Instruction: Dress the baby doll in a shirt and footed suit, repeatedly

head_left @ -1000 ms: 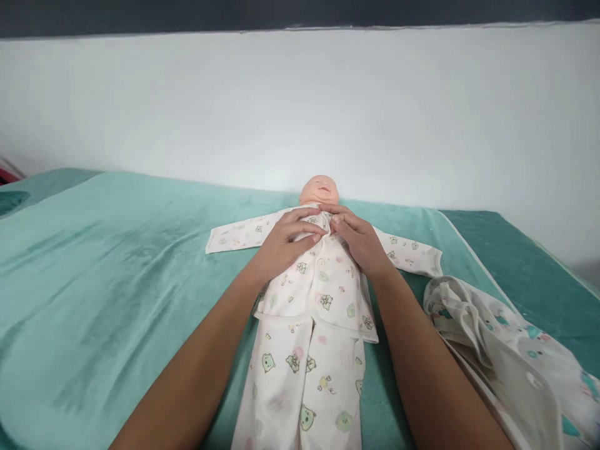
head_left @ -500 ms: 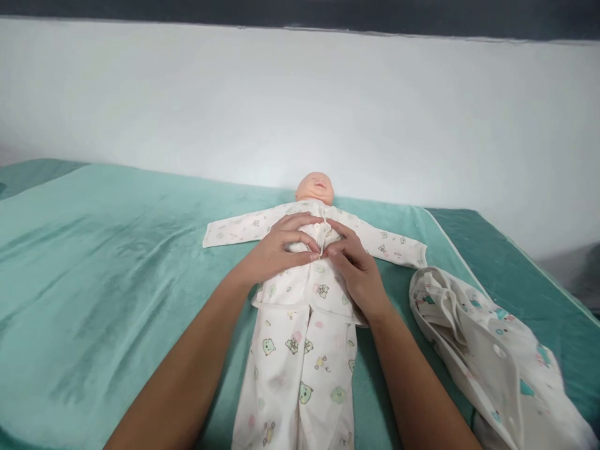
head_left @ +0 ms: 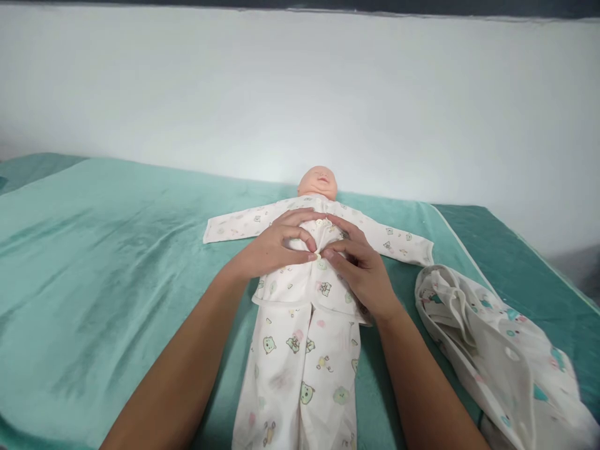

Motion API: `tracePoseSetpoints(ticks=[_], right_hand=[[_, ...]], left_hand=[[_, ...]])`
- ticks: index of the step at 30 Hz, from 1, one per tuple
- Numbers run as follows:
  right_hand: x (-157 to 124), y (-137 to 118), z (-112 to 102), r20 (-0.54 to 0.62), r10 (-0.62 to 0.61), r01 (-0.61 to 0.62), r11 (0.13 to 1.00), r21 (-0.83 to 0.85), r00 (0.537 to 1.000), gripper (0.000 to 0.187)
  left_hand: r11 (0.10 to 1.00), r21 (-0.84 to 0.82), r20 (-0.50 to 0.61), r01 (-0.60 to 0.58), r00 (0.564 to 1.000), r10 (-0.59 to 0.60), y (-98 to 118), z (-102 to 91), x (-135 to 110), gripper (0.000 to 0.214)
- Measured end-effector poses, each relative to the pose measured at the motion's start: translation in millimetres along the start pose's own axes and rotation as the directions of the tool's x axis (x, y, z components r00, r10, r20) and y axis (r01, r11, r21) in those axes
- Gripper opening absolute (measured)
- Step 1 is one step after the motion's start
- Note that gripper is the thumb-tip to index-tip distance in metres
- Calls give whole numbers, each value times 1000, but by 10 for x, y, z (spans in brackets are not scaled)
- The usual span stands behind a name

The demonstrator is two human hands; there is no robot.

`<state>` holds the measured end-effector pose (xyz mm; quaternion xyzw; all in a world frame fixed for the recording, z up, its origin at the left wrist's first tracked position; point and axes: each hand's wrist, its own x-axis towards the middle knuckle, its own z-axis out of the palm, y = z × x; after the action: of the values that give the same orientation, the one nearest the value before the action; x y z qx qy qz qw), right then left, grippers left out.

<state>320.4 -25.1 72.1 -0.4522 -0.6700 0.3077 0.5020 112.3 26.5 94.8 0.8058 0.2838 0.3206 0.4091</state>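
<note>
A baby doll (head_left: pixel 319 182) lies on its back, wearing a white long-sleeved shirt (head_left: pixel 285 287) and white pants (head_left: pixel 295 375), both printed with small animals. At the middle of the chest, my left hand (head_left: pixel 281 244) pinches the shirt's front edge between thumb and index finger. Facing it, my right hand (head_left: pixel 359 259) pinches the other side of the same front opening. A small pale button (head_left: pixel 317 255) shows between the fingertips. Another button (head_left: pixel 319 222) sits higher on the shirt front. The fingertips partly hide the cloth they grip.
A green blanket (head_left: pixel 117 281) covers the surface beneath the doll. To the right lies a crumpled white printed cloth item (head_left: pixel 497 350), near the doll's sleeve cuff. A white wall (head_left: pixel 300 94) rises behind the far edge.
The view has tilted slightly down. Both hands stay at the same spot on the shirt, and the button between the fingertips now shows more plainly.
</note>
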Motion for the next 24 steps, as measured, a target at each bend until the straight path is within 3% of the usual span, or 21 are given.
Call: tracePoseSetpoints(ticks=[6,24], right_hand=[[0,16,-23,41,-52,53,998,-30,998,5],[-3,8,-18,41,-34,34,999,1,999,3]], left_hand=[[1000,-7,14,-12,1000,13,-24,-15,9,12],[999,-48,-3,16,1000,-16,-5,7,5,14]])
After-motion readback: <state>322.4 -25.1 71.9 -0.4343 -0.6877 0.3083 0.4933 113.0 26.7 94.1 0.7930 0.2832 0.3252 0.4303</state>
